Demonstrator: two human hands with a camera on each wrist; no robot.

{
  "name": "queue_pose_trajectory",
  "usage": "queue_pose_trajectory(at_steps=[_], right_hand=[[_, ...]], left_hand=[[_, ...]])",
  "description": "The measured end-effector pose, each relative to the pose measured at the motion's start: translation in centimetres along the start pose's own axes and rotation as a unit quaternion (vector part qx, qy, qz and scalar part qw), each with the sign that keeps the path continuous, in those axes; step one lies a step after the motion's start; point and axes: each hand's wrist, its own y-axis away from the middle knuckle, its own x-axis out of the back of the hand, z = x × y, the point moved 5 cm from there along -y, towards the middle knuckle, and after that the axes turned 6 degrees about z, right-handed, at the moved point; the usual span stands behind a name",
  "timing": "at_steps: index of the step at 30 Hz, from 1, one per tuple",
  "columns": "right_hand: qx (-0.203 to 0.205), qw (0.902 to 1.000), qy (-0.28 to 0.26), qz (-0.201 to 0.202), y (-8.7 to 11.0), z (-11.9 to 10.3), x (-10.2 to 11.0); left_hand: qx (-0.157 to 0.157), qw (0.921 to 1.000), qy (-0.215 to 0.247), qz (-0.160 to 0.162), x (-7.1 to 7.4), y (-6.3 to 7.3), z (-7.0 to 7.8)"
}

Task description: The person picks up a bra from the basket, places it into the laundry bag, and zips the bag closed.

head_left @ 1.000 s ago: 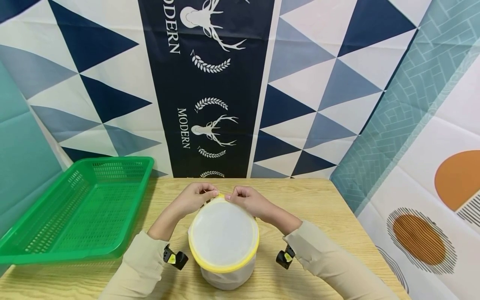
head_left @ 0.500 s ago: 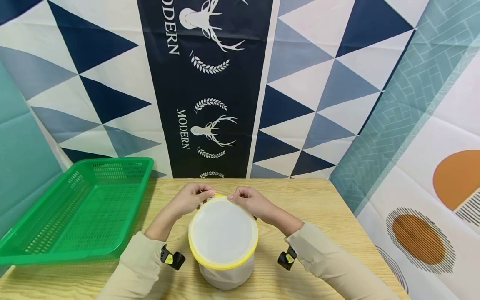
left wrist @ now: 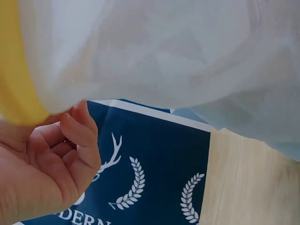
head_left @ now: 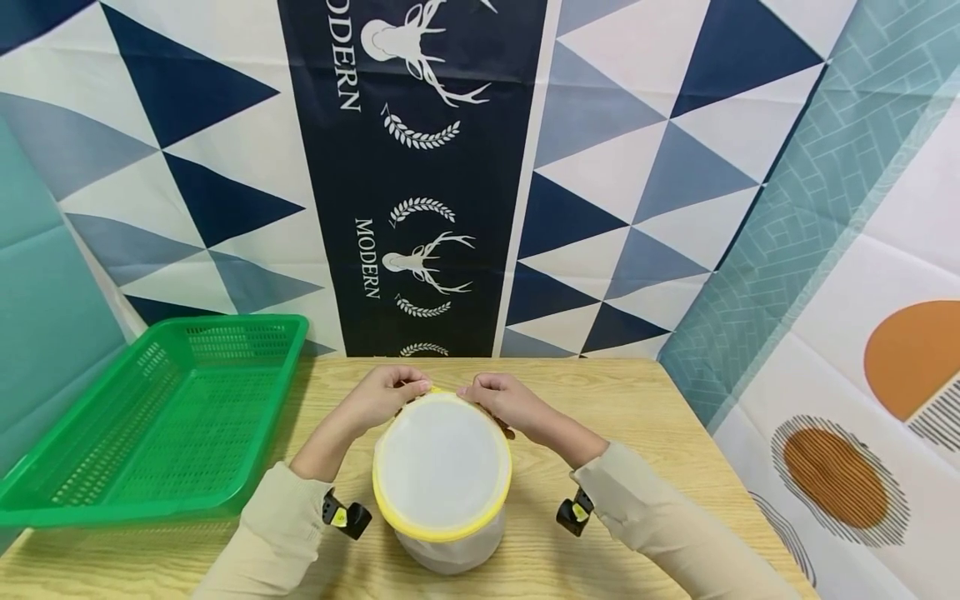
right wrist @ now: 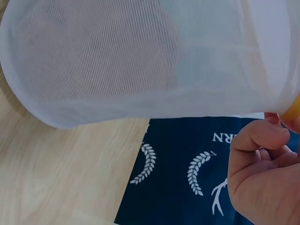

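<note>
A white mesh laundry bag [head_left: 442, 462], shaped like a drum with a yellow rim [head_left: 438, 533] round its top, stands slightly tilted on the table. At the far side of that rim my left hand [head_left: 384, 396] pinches the yellow edging between thumb and finger. Just to its right, my right hand [head_left: 516, 407] pinches the same edging. The left wrist view shows the bag's pale wall [left wrist: 154, 56] above my curled left fingers. In the right wrist view the bag's ribbed mesh end [right wrist: 103, 56] and side are visible; my right fingertips are partly hidden at the rim.
On the left of the wooden table [head_left: 622, 408] sits a green plastic basket [head_left: 180, 433] with slotted sides. A patterned wall covering [head_left: 420, 167] rises behind the table's far edge. Small black cameras [head_left: 356, 521] are strapped to both wrists.
The bag's top has shifted slightly left. My right hand has turned a little, and more of its lower fingers show beside the rim. The left hand has barely moved.
</note>
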Motion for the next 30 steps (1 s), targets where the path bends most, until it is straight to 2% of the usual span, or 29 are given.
queue_pose_trajectory(at_steps=[7,12,22,30], right_hand=[[0.02,0.999,0.039,-0.009,-0.8,-0.9,0.0],[0.017,0.9982,0.057,-0.006,-1.0,-1.2,-0.1],[0.012,0.9991,0.041,-0.009,-0.7,-1.0,-0.3],[0.007,0.9999,0.012,-0.008,-0.5,-0.8,-0.2]], left_hand=[[-0.015,0.9997,0.002,-0.017,-0.3,-0.3,0.6],[-0.033,0.999,0.001,-0.031,-0.4,-0.5,1.1],[-0.064,0.9961,-0.028,-0.054,-0.6,-1.2,1.9],[-0.076,0.9942,-0.042,-0.062,-1.0,-1.5,2.2]])
